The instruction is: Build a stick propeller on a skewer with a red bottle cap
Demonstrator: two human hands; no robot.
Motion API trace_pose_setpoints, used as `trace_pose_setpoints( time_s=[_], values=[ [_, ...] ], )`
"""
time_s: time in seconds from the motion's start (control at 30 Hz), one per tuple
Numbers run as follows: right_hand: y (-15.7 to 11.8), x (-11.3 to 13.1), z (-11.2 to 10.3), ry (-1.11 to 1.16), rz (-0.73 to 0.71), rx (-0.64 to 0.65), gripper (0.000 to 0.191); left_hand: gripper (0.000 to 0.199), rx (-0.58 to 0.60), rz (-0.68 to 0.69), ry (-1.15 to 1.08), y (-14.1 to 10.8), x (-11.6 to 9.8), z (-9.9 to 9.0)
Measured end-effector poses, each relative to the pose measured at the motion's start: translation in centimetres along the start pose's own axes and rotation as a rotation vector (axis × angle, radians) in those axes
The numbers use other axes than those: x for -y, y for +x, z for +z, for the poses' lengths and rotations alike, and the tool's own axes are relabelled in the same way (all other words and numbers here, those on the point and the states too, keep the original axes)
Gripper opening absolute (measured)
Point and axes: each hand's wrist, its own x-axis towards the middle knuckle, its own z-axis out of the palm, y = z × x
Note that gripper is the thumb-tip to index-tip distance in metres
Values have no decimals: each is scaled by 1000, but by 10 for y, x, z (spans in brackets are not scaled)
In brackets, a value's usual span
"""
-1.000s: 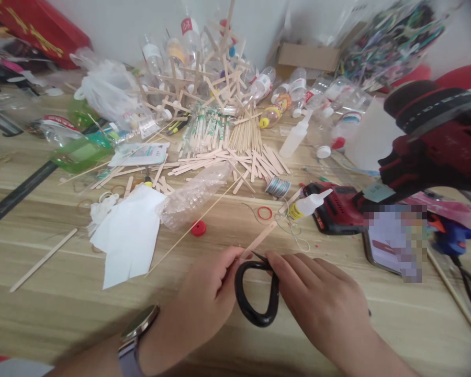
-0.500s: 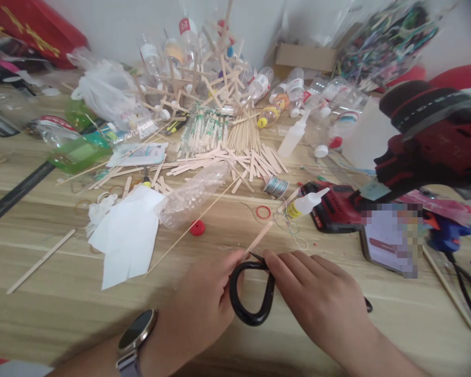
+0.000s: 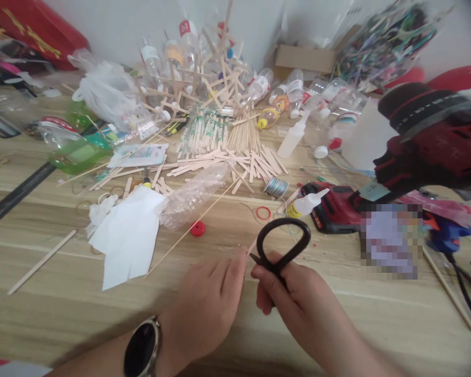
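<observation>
My left hand (image 3: 210, 303), closed, pinches a wooden craft stick (image 3: 251, 246); only a short piece of the stick shows past the fingers. My right hand (image 3: 298, 298) grips black-handled scissors (image 3: 275, 266) near the blades, with one handle loop standing up above the fingers. A dark pointed blade tip lies close to the stick; whether it touches is unclear. The other loop is mostly hidden by the right hand. Both hands are near each other above the table's front part. A watch (image 3: 142, 345) is on the left wrist.
Beyond the hands lie a red cap (image 3: 197, 229), a clear plastic bottle (image 3: 196, 191), white paper (image 3: 131, 235) and loose craft sticks (image 3: 204, 159). A glue bottle (image 3: 308, 203) and red power tool (image 3: 337, 207) are at right. Several bottles stand behind a stick structure (image 3: 223, 78).
My right hand has turned over, swinging the scissors' loop from below the fingers to above them. My left hand has rolled, and less of the craft stick shows.
</observation>
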Motion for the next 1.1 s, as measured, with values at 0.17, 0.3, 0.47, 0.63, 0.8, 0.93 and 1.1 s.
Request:
trace_pose_setpoints(
  time_s=[0.17,0.3,0.47,0.63,0.8,0.93,1.1],
  values=[
    [-1,-2,-5,-331,-153,-120,39,30,43,-118,-138,-1,1,2],
    [-3,-8,-11,-782,-396,-211,38,32,250,-348,-438,1,0,1],
    [-1,-12,-18,-845,-463,-214,39,30,329,-495,-729,11,1,-8],
    [0,-15,-10,-614,-361,-206,38,30,219,-358,-525,7,2,-5],
    [-1,-6,-2,71,63,13,42,35,2,6,-47,0,6,2],
    [1,1,-3,463,239,123,38,36,9,57,59,3,5,-2],
    [-3,-7,-14,183,77,99,37,40,-14,12,111,7,10,-2]
  ],
)
